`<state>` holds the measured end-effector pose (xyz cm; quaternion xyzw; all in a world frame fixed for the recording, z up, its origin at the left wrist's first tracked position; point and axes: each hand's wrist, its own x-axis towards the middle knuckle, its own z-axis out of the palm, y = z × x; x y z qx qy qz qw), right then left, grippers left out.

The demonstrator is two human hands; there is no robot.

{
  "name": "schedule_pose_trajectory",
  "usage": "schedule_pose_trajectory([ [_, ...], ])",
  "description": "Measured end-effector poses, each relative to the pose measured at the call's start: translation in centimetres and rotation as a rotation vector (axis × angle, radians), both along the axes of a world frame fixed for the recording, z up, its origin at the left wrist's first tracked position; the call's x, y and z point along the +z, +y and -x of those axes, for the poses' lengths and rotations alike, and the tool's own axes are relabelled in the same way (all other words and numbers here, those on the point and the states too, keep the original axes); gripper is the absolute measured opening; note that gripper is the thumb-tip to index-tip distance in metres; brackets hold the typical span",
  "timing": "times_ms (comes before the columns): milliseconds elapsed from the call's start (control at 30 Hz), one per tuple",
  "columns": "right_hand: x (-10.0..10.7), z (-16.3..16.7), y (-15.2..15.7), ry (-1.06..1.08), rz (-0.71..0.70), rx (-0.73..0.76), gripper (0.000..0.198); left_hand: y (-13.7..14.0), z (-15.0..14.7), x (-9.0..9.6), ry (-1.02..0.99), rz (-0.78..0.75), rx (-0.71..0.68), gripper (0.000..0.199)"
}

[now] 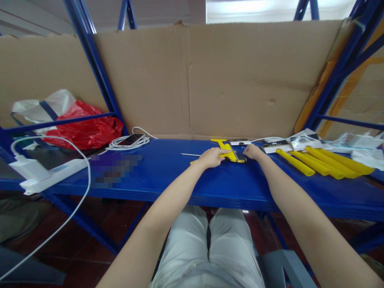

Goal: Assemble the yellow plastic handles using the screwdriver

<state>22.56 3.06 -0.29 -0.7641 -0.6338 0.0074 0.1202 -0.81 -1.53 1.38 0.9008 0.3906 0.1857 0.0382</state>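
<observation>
My left hand [212, 157] is closed around the yellow plastic body of a scraper-like tool [230, 155], which has a dark-edged wide head and lies on the blue tabletop. A thin metal rod [189, 154], perhaps a screwdriver shaft, sticks out to the left of that hand; its other end is hidden. Just right of the tool's head, my right hand [252, 152] rests low over the table with its fingers curled together. Whatever its fingertips hold is too small to make out. Behind the tool lies a small black-and-white packet [240, 142].
Several yellow tubes [295, 163] lie at the right, with printed packets [276, 146] and clear plastic bags behind. On the left are a coiled white cable [127, 141], a red plastic bag [87, 126] and a power strip [57, 176] with a looping cord. Cardboard [234, 80] walls the back.
</observation>
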Motion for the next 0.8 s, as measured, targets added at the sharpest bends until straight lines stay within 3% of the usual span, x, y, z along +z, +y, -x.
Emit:
schedule_pose_trajectory([
  [200, 0.0, -0.5, 0.5, -0.035, 0.057, -0.001, 0.017, -0.1, 0.2, 0.1, -0.005, 0.020, 0.002, 0.041],
  [367, 0.3, 0.2, -0.1, 0.018, -0.040, 0.002, 0.017, -0.4, 0.2, 0.4, -0.004, 0.010, 0.027, 0.040],
  [633, 1.9, 3.1, -1.7, 0.434, -0.340, 0.165, 0.017, -0.4, 0.3, 0.6, 0.012, -0.010, 0.012, 0.040],
  [800, 2.4, 4.2, -2.1, 0.694, -0.364, 0.261, 0.015, -0.4, 0.4, 0.5, 0.048, -0.022, 0.016, 0.040],
])
